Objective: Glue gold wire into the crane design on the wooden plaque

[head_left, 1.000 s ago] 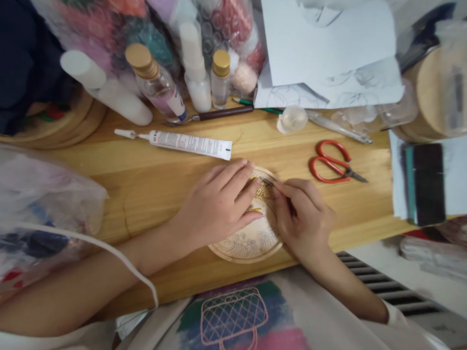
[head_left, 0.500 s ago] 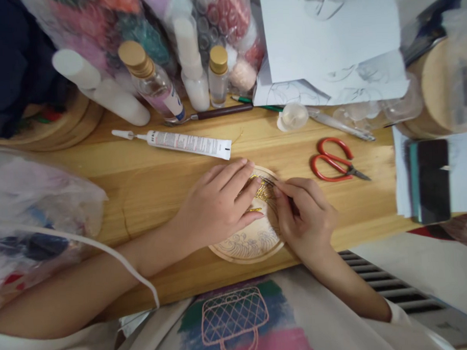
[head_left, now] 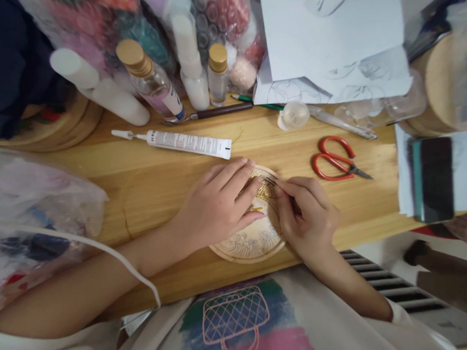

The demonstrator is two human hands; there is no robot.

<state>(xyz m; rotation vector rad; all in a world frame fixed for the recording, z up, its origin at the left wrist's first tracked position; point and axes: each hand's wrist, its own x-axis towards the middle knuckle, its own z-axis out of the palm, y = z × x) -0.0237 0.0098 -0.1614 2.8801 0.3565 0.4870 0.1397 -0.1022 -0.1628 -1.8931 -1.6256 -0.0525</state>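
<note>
A round wooden piece [head_left: 254, 240] with a drawn wave pattern and gold strands on its upper part lies near the table's front edge. My left hand [head_left: 227, 201] rests flat over its upper left side, fingers spread a little. From the right, my right hand [head_left: 306, 213] pinches a thin dark tool [head_left: 271, 181], which looks like tweezers. Its tips reach the gold strands [head_left: 263, 189] just right of my left fingertips. Part of the gold pattern is hidden under my left hand.
Red-handled scissors [head_left: 334, 160] lie to the right, a white tube [head_left: 190, 144] behind my left hand. Bottles [head_left: 157, 91], a dark-handled tool [head_left: 223, 111] and papers [head_left: 328, 44] line the back. A phone [head_left: 435, 178] lies far right, a white cable [head_left: 117, 253] crosses my left forearm.
Both hands hold nearly the same positions. At the lower right, a person's leg and dark shoe have come into view. The view has shifted very slightly.
</note>
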